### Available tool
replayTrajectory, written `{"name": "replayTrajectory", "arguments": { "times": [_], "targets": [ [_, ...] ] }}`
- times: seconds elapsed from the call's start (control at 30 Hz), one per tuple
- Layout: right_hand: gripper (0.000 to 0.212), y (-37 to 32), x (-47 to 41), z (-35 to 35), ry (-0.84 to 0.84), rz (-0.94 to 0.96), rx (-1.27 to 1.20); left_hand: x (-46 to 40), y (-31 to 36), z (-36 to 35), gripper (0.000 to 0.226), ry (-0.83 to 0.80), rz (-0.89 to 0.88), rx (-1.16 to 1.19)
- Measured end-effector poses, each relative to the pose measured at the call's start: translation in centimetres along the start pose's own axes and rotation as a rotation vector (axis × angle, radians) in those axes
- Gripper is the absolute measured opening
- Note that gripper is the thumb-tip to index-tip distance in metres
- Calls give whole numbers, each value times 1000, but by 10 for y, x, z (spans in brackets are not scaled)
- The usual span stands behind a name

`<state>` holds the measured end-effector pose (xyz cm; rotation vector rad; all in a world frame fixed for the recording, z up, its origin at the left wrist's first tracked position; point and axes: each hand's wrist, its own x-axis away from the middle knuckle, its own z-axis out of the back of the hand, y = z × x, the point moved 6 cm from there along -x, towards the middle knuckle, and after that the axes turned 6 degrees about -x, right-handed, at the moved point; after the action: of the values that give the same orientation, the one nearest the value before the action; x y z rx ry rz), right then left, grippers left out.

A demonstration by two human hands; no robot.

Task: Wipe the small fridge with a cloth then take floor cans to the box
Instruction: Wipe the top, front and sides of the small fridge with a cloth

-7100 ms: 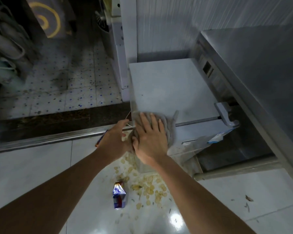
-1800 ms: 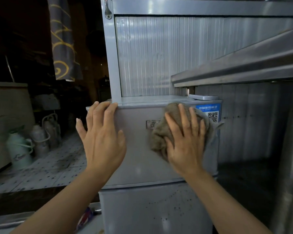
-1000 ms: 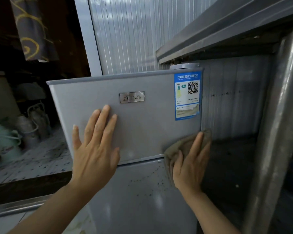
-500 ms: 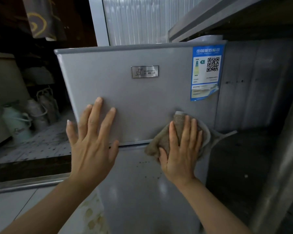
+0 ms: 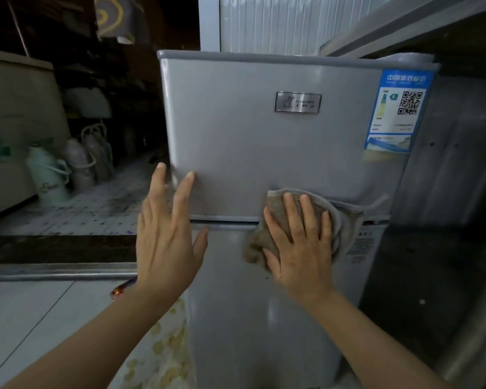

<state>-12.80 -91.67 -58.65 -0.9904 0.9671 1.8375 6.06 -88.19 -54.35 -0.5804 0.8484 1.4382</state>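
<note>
Small grey two-door fridge (image 5: 264, 153) stands upright, front facing the camera, tucked under a steel desk (image 5: 404, 26) at right. Right hand (image 5: 300, 245), fingers straight and spread, presses a brownish cloth (image 5: 345, 220) flat against the fridge front, across the seam between upper and lower doors. Left hand (image 5: 166, 237) open, fingers extended; fingertips at the left edge of the upper door, contact unclear from motion blur. Blue energy label (image 5: 396, 110) on upper door's right side; metal nameplate (image 5: 297, 101) near the middle. A can (image 5: 123, 287), red and blue, lies on the floor behind the left wrist, mostly hidden. Thermos jugs (image 5: 51, 175) stand on the tiled floor far left.
</note>
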Motion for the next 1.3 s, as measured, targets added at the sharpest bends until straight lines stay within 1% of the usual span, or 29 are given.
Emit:
{"name": "replayTrajectory", "arguments": {
  "times": [0.07,0.13,0.2,0.27,0.33,0.4,0.43,0.5,0.57,0.7,0.77,0.83,0.97,1.07,1.13,1.2,1.3],
  "targets": [
    [68,1,-13,5,9,14,3,9,-8,-3,95,-34,36,76],
    [69,-1,-41,13,47,7,-13,16,-13,-5,98,-50,31,162],
    [71,-9,-67,16,103,-54,-27,20,-15,-9,96,-60,-2,212],
    [70,-21,-80,15,143,-94,-35,22,-21,-12,93,-74,10,259],
    [67,-26,-74,13,152,-24,-55,24,-29,-14,93,-121,50,332],
    [59,-15,-52,13,152,63,-76,25,-36,-14,92,-170,69,411],
    [57,-5,-41,14,144,58,-80,25,-39,-14,91,-188,65,447],
    [57,7,-30,14,134,-36,-80,25,-44,-14,90,-221,81,521],
    [54,-8,-30,9,127,-103,-75,26,-48,-17,90,-256,123,587],
    [49,-62,-48,-2,104,-34,-79,27,-51,-18,91,-260,205,692],
    [50,-77,-56,-4,115,-77,-79,30,-55,-21,90,-243,243,709],
    [51,-93,-64,-7,117,-87,-78,35,-60,-25,89,-233,274,676],
    [53,-117,-76,-13,109,44,-144,42,-66,-31,87,-223,330,624],
    [46,-101,-64,-8,126,182,-210,40,-64,-28,86,-222,344,623],
    [37,-85,-51,-6,127,255,-215,36,-63,-23,85,-213,332,625],
    [27,-77,-42,-6,139,261,-185,32,-63,-18,84,-200,331,626],
    [27,-92,-46,-11,134,272,-166,29,-61,-14,85,-194,327,624]
  ]
}}
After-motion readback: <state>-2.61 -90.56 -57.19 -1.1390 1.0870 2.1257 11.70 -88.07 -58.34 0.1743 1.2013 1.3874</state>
